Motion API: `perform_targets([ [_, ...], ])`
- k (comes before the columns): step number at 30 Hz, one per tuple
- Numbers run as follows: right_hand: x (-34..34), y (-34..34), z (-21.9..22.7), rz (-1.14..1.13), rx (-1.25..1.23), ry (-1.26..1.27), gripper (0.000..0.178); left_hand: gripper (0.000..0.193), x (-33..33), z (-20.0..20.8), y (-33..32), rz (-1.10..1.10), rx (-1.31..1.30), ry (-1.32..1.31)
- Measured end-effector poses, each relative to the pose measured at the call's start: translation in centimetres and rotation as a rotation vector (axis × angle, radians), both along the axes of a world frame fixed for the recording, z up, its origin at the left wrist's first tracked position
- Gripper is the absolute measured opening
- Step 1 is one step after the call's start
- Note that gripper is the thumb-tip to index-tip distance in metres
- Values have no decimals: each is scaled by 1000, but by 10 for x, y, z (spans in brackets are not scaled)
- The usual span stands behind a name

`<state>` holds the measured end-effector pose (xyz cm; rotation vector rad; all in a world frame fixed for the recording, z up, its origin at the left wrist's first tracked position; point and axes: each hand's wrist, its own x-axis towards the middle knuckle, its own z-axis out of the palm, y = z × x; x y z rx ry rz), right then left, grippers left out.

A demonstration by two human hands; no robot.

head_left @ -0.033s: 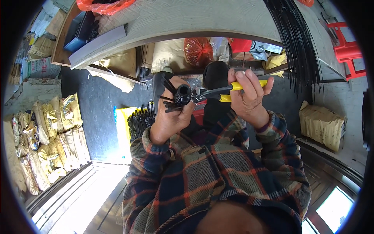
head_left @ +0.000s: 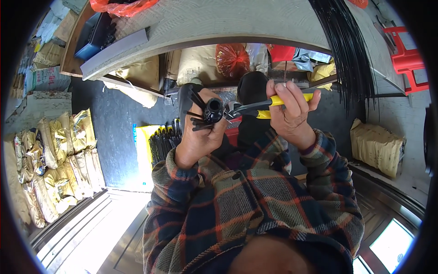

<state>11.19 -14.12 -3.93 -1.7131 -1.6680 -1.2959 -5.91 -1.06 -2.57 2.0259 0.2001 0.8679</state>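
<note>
My left hand is closed round a black part with a round, hollow end that faces up; several thin black rods stick out from its left side. From the right, my right hand grips a pair of pliers with yellow-and-black handles. The metal jaws of the pliers lie close against the right side of the black part, by the left fingers. Exactly what the jaws bite on is too small to make out. Both hands are raised above my lap, near the bench edge.
A grey workbench spans the far side, with a bundle of long black rods hanging over its edge. A blue bin sits at its left. More black rods stand by a yellow bag at my left. Wrapped packages fill the left side.
</note>
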Motion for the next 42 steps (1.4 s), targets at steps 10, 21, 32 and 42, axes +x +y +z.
perform_targets([
  [10,16,-24,58,303,-652,222,27,25,-4,4,-5,-81,-126,-13],
  [21,48,-24,82,799,-1746,2099,30,47,-17,7,4,-222,-110,189],
  [32,11,-45,67,506,-815,664,64,61,-26,10,-13,-207,-449,285],
  [42,34,-35,37,934,-1445,2352,34,95,-18,15,-5,-269,-590,426],
])
